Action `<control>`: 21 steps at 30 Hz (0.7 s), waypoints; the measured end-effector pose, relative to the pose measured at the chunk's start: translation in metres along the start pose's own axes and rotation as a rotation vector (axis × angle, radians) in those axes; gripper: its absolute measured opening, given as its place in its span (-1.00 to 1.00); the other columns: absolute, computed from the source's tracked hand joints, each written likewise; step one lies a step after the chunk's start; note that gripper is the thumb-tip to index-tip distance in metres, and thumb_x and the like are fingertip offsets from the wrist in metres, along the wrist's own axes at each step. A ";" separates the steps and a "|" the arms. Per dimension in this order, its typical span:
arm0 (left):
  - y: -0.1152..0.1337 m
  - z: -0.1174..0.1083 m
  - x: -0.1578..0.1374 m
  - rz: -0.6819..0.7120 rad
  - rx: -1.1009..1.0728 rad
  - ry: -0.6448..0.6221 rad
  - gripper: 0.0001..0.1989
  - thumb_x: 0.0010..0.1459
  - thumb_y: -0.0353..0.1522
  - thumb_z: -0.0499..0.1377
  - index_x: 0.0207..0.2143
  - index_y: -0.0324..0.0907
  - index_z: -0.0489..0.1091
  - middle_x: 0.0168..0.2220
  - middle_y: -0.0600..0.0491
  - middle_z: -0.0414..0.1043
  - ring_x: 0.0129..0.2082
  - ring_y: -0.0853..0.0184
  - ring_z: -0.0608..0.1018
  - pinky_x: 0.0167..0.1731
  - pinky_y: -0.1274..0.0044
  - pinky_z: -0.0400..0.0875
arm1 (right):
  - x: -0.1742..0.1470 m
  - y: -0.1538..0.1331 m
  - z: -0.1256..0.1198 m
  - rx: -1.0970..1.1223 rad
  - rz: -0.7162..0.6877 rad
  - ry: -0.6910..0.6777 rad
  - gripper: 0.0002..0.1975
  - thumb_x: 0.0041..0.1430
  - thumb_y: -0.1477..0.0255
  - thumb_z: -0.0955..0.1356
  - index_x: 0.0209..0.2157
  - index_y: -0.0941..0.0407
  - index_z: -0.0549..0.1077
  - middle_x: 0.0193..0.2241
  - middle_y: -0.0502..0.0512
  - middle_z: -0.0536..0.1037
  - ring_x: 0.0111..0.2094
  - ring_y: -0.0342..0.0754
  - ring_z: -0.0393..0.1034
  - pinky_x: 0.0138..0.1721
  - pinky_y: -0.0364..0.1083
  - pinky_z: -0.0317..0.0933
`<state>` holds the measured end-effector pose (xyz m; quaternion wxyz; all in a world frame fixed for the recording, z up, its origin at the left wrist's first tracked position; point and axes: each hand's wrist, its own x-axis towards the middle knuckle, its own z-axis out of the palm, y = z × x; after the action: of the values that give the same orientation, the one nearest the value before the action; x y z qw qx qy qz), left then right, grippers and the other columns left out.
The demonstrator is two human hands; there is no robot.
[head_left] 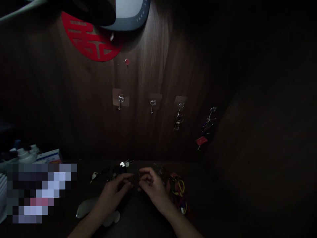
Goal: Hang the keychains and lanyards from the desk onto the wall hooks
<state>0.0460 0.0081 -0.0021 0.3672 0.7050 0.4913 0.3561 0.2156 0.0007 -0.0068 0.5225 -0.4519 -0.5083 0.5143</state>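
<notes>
My left hand [114, 192] is over the dark surface with its fingers curled and the thumb close to the index finger. Facing it, my right hand [154, 189] has its fingers bent toward the thumb. A tiny thin glint shows between the two hands; the dark hides what it is. Just beyond my left hand lie several keys [127, 164], with another key [94, 176] farther left. Beside my right hand is a tangle of red, yellow and purple cords [182, 187]. A grey rounded object [85, 207] is partly covered by my left forearm.
On the wooden wall are two bare hooks [121, 99], a hook with keys [177, 124], and another hook [212, 110] with a bunch and red tag [201, 140]. White bottles [23, 154] and a box [49, 156] stand left. A cap [131, 23] overlaps a red paper cutout [90, 43].
</notes>
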 end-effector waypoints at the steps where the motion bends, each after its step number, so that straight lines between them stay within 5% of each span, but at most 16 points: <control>1: 0.000 0.000 0.000 0.004 0.011 0.001 -0.69 0.11 -0.29 0.04 -0.10 -0.06 0.42 -0.33 0.13 0.59 -0.30 0.30 0.58 -0.23 0.52 0.42 | 0.000 -0.001 -0.001 0.060 0.033 -0.006 -0.73 -0.07 0.42 0.41 -0.26 0.09 0.39 -0.58 -0.14 0.40 -0.57 -0.17 0.37 -0.48 -0.18 0.17; 12: -0.001 -0.001 0.000 0.013 0.024 -0.044 -0.75 0.14 -0.26 0.01 -0.25 -0.07 0.46 -0.39 0.14 0.54 -0.35 0.31 0.54 -0.32 0.54 0.39 | 0.004 0.002 -0.010 0.640 0.319 -0.059 -0.74 -0.05 0.32 0.45 -0.32 0.15 0.43 -0.48 0.09 0.59 -0.46 -0.12 0.48 -0.42 -0.18 0.24; 17: 0.004 -0.001 0.002 -0.076 -0.095 -0.057 -0.74 0.09 -0.22 0.01 -0.40 -0.14 0.44 -0.56 0.14 0.41 -0.47 0.33 0.47 -0.41 0.55 0.34 | 0.005 0.003 -0.010 0.548 0.251 0.000 -0.63 -0.05 0.33 0.44 -0.17 0.14 0.42 -0.42 0.12 0.61 -0.45 -0.10 0.48 -0.43 -0.17 0.22; 21: 0.006 -0.001 0.005 -0.101 -0.195 -0.090 -0.72 0.06 -0.20 0.04 -0.44 -0.16 0.45 -0.57 0.14 0.39 -0.46 0.32 0.45 -0.38 0.53 0.33 | 0.005 0.002 -0.010 0.221 0.084 0.093 -0.74 -0.03 0.34 0.41 -0.26 0.13 0.48 -0.39 0.09 0.59 -0.46 -0.12 0.43 -0.43 -0.17 0.22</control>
<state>0.0490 0.0113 0.0042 0.4733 0.6556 0.4723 0.3510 0.2247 0.0062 -0.0096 0.5700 -0.4357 -0.4043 0.5673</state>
